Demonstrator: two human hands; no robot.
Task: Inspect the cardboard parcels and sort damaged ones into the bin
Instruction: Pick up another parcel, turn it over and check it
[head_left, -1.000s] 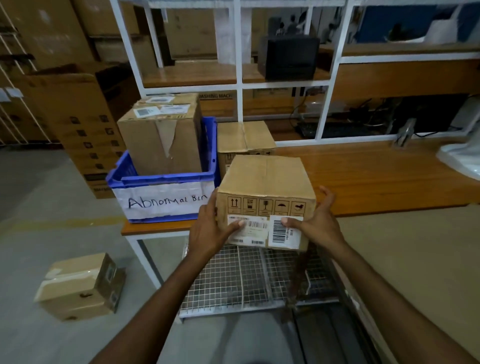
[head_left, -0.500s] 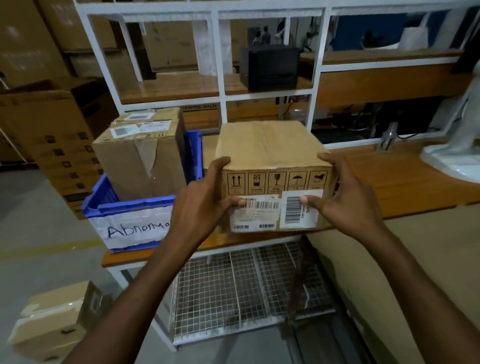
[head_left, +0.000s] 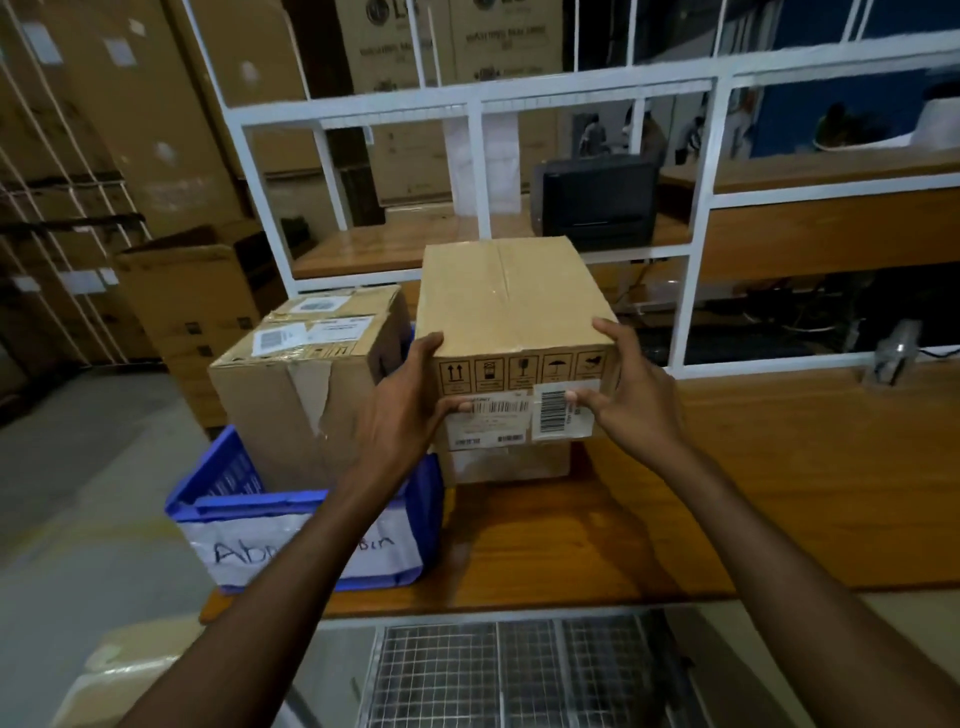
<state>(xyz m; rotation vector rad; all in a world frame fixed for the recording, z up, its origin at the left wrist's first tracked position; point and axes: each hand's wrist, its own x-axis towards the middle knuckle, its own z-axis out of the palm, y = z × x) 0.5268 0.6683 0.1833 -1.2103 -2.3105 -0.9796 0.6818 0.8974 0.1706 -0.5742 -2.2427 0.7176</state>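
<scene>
A wooden bench (head_left: 779, 493) runs below the left fingers (head_left: 428, 345) and right fingers (head_left: 608, 330). On it, a blue bin (head_left: 218, 483) stands down-left of the left fingers, and a box (head_left: 509, 462) sits just under both sets. Above the right fingers, a shelf (head_left: 395, 244) bears a black printer (head_left: 597, 202). A second box (head_left: 119, 670) lies on the floor (head_left: 78, 493), well below-left.

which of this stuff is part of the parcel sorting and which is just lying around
Job: held parcel, gripped by left hand and right hand; blue bin; taped parcel inside it; second parcel below the held one.
Lying about: black device; open carton; wire rack.
</scene>
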